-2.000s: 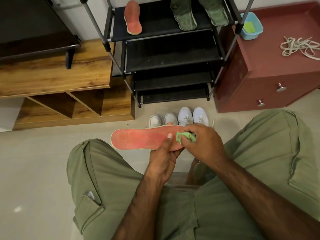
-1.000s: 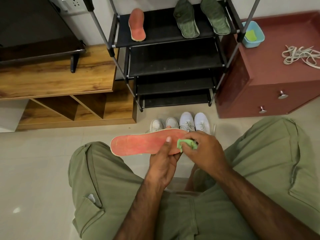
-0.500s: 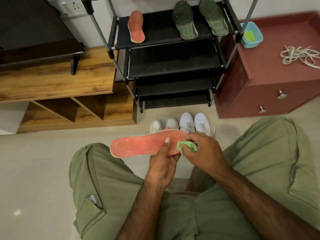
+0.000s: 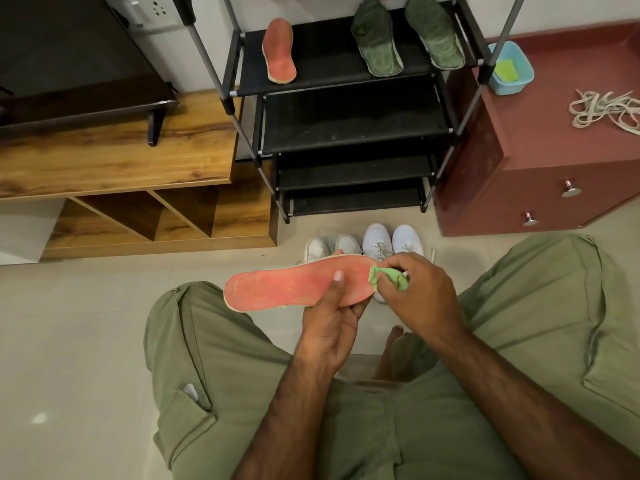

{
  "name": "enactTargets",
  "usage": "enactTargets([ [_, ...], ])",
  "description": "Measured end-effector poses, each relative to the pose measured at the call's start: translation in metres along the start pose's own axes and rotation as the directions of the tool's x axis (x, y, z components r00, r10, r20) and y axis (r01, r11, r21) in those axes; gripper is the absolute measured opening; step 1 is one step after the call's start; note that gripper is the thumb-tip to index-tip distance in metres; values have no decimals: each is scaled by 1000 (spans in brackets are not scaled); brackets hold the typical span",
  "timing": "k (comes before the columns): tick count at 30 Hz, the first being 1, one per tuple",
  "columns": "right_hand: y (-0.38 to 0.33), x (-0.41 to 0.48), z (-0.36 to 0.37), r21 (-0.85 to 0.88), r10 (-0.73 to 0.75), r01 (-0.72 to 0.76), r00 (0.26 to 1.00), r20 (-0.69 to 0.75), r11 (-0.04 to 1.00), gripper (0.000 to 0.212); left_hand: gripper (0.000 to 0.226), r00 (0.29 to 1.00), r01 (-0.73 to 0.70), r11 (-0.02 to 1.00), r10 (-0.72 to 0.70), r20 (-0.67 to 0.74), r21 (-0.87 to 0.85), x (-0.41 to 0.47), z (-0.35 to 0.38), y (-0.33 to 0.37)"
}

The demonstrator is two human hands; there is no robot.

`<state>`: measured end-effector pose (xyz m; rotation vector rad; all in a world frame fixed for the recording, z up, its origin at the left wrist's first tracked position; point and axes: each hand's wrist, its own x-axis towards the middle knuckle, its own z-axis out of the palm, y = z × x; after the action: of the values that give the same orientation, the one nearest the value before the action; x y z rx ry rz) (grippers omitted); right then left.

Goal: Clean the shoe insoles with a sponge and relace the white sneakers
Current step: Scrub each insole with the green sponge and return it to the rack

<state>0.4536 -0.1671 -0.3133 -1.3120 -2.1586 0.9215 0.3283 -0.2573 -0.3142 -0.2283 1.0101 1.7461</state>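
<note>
Left hand (image 4: pixel 332 323) grips red insole (image 4: pixel 294 284) near its right end, thumb pressed on top. Right hand (image 4: pixel 419 289) pinches crumpled green sponge (image 4: pixel 388 277) against insole's right tip. Insole looks light, thin, bendy; best supported underneath mid-length while sponging

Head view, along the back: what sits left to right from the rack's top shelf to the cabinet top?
Red insole → first green insole → second green insole → blue tub → white laces.
</note>
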Motion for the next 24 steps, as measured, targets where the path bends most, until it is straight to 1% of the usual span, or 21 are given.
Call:
enactTargets([
  [3,-4,-7,2,-15,-92,94,991,96,995,13,47,1000,22,1000,-22,-4,15,-1,-2,0],
  [4,-4,-7,1,-13,-78,80,993,86,997,13,47,1000,23,1000,-23,2,14,-1,-1,1],
  [6,0,-1,-3,26,15,-15,1000,-2,1000,11,49,1000,9,1000,-9,11,-3,1,-1,1],
  [7,1,0,-3,34,31,-31,999,-22,999,11,49,1000,4,1000,-4,12,-9,2,-2,1],
  [8,1,0,-3,33,5,-5,1000,-6,999,11,49,1000,5,1000,-5,16,-11,2,-2,1],
  [10,-3,-5,-2,16,-99,98,993,60,995,13,48,1000,17,1000,-17,23,1,1,-4,1],
  [11,-4,-7,-2,8,-121,121,990,71,993,13,48,999,24,1000,-24,24,8,1,-5,2],
  [12,-4,-5,-2,15,-94,94,994,53,996,14,49,999,26,1000,-26,31,10,1,-4,2],
  [14,0,2,-5,63,14,-12,999,-43,998,13,51,999,22,1000,-22,44,5,1,-2,2],
  [15,1,4,-4,69,27,-22,998,-63,997,13,52,999,17,1000,-18,44,5,0,-2,2],
  [18,-1,0,-2,14,-74,74,997,26,997,15,49,998,18,999,-20,54,36,-1,-4,2],
  [19,-2,-1,-2,10,-79,78,996,34,997,15,49,998,20,998,-23,57,51,-1,-4,2],
  [22,0,6,-5,40,21,-18,998,-67,999,12,52,997,26,996,-32,67,82,-1,-3,1],
  [24,-1,6,-4,6,-33,34,999,-34,999,13,50,997,31,995,-38,71,100,-2,-3,1],
])
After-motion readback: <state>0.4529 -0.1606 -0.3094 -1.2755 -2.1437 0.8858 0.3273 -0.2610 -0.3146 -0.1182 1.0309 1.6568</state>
